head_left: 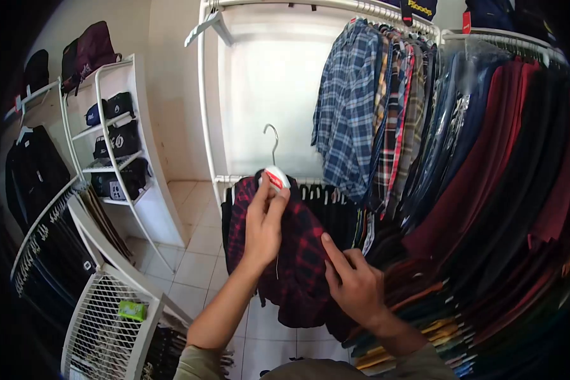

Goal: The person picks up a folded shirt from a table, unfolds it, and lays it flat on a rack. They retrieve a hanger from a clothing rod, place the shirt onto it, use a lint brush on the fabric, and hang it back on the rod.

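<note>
A dark red and black plaid shirt (301, 253) hangs in front of me on a hanger, whose metal hook (272, 142) points up. My left hand (266, 218) is closed at the collar, pinching around the white piece with a red label (275, 179). To the right, my right hand (356, 278) has its index finger stretched out against the shirt's shoulder or sleeve side. Its other fingers are loosely curled, and I see nothing gripped in them. The shirt's lower part hangs over the tiled floor.
Plaid shirts (348, 107) hang on a white rack at right, beside dark and maroon garments (494, 152). A lower rail behind carries dark clothes (326, 209). At left stand a shelf with bags (117, 139) and a white mesh panel (101, 323) holding a green packet (132, 310).
</note>
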A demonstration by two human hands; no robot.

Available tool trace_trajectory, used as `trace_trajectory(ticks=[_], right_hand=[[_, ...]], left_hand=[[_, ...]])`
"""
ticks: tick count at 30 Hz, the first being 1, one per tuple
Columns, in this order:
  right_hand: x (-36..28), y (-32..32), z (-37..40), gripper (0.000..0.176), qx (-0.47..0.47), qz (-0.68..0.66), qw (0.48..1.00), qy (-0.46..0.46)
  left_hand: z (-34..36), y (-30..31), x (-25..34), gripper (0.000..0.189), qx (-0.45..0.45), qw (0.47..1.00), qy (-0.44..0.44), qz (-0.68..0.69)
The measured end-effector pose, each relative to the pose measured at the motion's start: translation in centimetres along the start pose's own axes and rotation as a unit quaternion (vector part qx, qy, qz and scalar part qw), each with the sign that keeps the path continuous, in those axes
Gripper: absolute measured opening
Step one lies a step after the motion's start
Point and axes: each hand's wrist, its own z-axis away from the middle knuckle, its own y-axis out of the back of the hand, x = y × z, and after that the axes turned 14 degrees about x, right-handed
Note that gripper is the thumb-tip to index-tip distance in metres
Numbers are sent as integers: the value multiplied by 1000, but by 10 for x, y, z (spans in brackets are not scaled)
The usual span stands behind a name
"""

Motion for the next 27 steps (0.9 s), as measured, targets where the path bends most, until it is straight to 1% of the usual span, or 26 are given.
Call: trace_trajectory(ticks=[2,3,5,6,9,11,12,14,16,17,18,20,22,24,27], right_hand=[[21,3,-29,58,41,15,997,66],[31,2,-43,56,68,29,993,94],[46,5,-72,56,94,53,987,122],[51,7,-86,57,111,77,981,142],[67,10,-126,61,107,138,972,154],[80,2,-154,63,117,180,963,164],[87,-3,-171,63,118,185,962,165],[100,-13,-211,58,136,182,957,181],[119,-31,-259,48,169,162,959,160],[129,-40,-283,46,175,161,958,159],[138,-50,-307,44,181,160,958,156],[160,-75,-352,39,208,152,949,182],[178,-94,-399,32,223,156,937,217],[184,-111,-442,29,224,180,935,208],[185,-132,-488,25,224,217,931,191]], left_hand=[[-22,-21,10,63,-1,999,-36,-1],[-33,-35,13,63,17,998,-58,1],[-54,-60,23,65,37,995,-95,1],[-69,-70,25,68,25,993,-112,-11],[-116,-108,29,71,26,990,-137,-27],[-154,-132,29,75,-4,988,-147,-52],[-176,-147,26,75,12,985,-165,-48],[-218,-170,31,73,3,978,-194,-80],[-260,-195,23,69,63,953,-289,-68],[-278,-198,23,70,61,943,-298,-133],[-284,-204,17,70,55,943,-300,-130],[-291,-217,3,74,149,904,-353,-188],[-282,-220,-9,79,49,936,-329,-112],[-258,-223,-23,87,28,928,-360,-96],[-237,-227,-40,104,-17,893,-429,-135]])
